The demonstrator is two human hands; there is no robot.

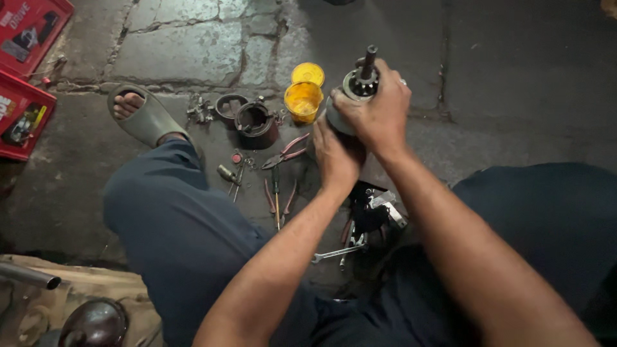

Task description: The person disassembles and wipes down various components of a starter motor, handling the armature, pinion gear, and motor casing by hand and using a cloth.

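Note:
Both my hands grip a metal motor part with a gear and shaft point(362, 80) held upright over the stone floor. My right hand point(379, 106) wraps around its upper body near the gear. My left hand point(335, 154) holds it from below. The dark shaft tip point(370, 56) sticks up above my fingers.
A yellow tub point(302, 99) and its lid point(308, 72) stand just left of the part. A dark round housing point(257, 123), pliers point(286, 153), a screwdriver point(276, 196) and a wrench point(337, 252) lie between my legs. Red boxes point(26, 71) sit far left. My sandalled foot point(144, 117) rests at upper left.

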